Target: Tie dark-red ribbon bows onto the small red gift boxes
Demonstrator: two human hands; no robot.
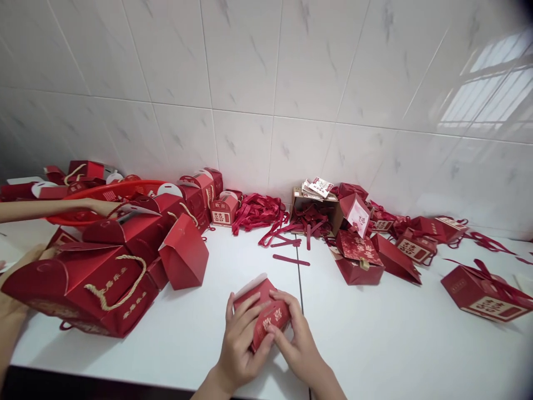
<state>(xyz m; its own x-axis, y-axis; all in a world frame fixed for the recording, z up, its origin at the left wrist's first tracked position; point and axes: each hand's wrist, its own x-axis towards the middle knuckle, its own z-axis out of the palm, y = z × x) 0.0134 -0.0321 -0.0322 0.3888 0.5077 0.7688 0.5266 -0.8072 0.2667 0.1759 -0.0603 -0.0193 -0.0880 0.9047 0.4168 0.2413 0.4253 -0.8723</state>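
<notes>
A small red gift box with gold lettering and a white inner flap sits on the white table near the front edge. My left hand wraps around its left side, fingers curled over the top. From the right, my right hand presses on it with the thumb and fingers on the printed face. Both hands are closed on the box.
Large red boxes with rope handles crowd the left, beside a red basket. Another person's arm reaches over them, and another hand is at the far left edge. Red ribbons, a cardboard carton and folded boxes lie at the right.
</notes>
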